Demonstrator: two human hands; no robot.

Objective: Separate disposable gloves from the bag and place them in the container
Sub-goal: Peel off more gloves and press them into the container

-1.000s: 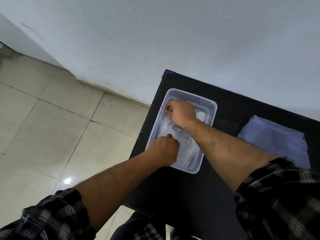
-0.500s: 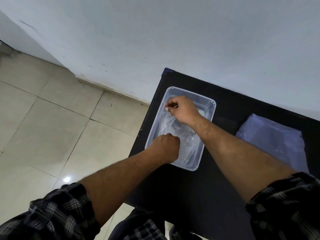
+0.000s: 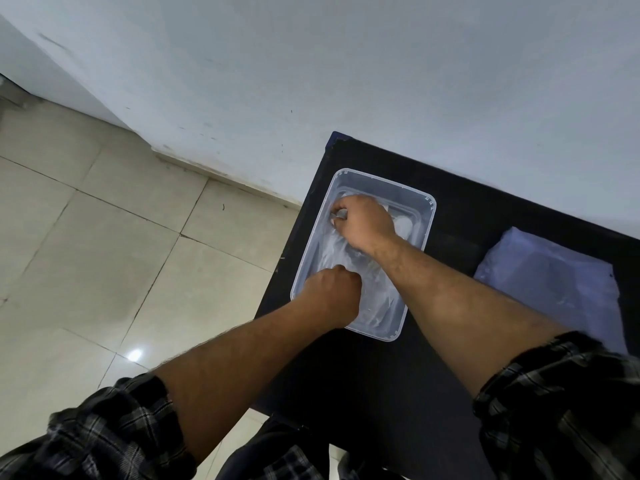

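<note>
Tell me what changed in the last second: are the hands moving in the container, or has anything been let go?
Little changed. The right hand shifted slightly at the far end of the container, its fingers closed on the clear gloves throughout. The left hand stayed fisted at the near end. Nothing was visibly released. The container and the bag on the black table kept their places.

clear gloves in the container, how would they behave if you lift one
Probably floppy: the clear gloves lie crumpled flat in the container. Likely very light and clingy, being thin see-through film. They may slip, hence both hands pinching.
</note>
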